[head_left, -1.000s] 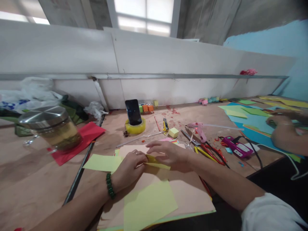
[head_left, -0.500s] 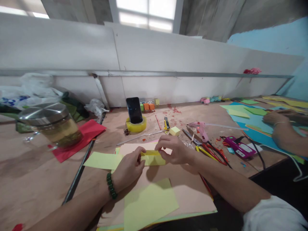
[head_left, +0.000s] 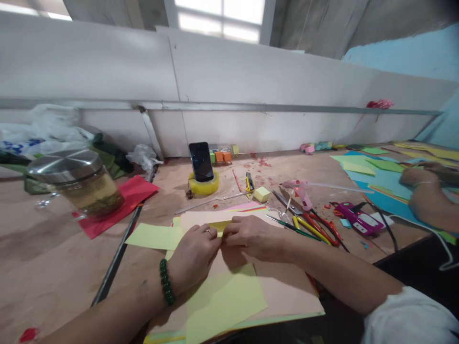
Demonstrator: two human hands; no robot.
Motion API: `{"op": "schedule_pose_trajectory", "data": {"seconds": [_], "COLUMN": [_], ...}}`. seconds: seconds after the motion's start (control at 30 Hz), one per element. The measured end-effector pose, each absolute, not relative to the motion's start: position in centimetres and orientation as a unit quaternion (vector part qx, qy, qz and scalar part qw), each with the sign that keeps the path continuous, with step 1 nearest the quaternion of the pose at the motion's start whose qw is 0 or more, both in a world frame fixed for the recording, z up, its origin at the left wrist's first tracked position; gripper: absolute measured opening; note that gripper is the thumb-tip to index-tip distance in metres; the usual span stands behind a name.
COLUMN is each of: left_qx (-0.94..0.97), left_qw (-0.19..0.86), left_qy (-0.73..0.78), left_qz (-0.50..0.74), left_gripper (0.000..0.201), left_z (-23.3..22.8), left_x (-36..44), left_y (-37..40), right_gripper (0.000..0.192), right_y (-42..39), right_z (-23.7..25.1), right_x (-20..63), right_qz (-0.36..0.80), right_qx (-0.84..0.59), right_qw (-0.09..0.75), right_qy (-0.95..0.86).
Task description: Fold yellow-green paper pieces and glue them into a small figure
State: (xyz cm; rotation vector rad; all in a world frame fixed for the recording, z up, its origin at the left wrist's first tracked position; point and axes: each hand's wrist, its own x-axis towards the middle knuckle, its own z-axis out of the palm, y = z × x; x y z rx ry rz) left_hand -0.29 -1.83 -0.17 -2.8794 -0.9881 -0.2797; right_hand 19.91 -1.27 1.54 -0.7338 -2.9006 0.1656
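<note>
Two hands at work: left hand (head_left: 195,255) and right hand (head_left: 253,236) meet over the near-middle of the table (head_left: 50,258), fingertips together.
Head view, thing in hand: a small folded yellow paper (head_left: 219,225), only its top edge showing between the two hands; the rest is hidden by the fingers.
Grip, left: fingers curled and pinched on the folded yellow paper's left end; a green bead bracelet (head_left: 167,283) sits on that wrist.
Grip, right: thumb and fingers closed narrow on the paper's right end.
Under the hands: a pink sheet (head_left: 283,286) with a loose pale yellow sheet (head_left: 224,301) on it, toward the near edge.
Handling, judged: very light, thin, limp unless folded; creases easily and tears at edges; best held by pinching along the fold, near the ends.
Surroundings: scissors (head_left: 304,222) just right of the right hand; pink glue gun (head_left: 299,188) beyond them; phone (head_left: 201,161) propped in a tape roll (head_left: 203,184) toward the far edge; lidded jar (head_left: 81,184) at left.
Other person: an arm (head_left: 426,203) on blue paper at the right edge.
</note>
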Motion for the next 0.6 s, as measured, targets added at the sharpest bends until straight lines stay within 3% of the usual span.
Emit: {"op": "schedule_pose_trajectory", "data": {"seconds": [0.17, 0.3, 0.6], "left_qx": [-0.948, -0.941, -0.93], "left_qw": [0.087, 0.069, -0.003], "left_qy": [-0.305, -0.326, -0.367], "left_qz": [0.015, 0.062, 0.019], "left_gripper": [0.015, 0.018, 0.018], "left_z": [0.6, 1.0, 2.0], "left_x": [0.3, 0.2, -0.2], "left_y": [-3.0, -3.6, -4.0], "right_gripper": [0.016, 0.021, 0.02], "right_y": [-1.7, -2.0, -3.0], "right_z": [2.5, 3.1, 4.6], "right_x": [19.9, 20.2, 20.6], "right_qz": [0.063, 0.045, 0.047], "right_qx": [-0.26, -0.314, -0.42], "right_qw": [0.018, -0.049, -0.127], "right_qy": [-0.964, -0.947, -0.898]}}
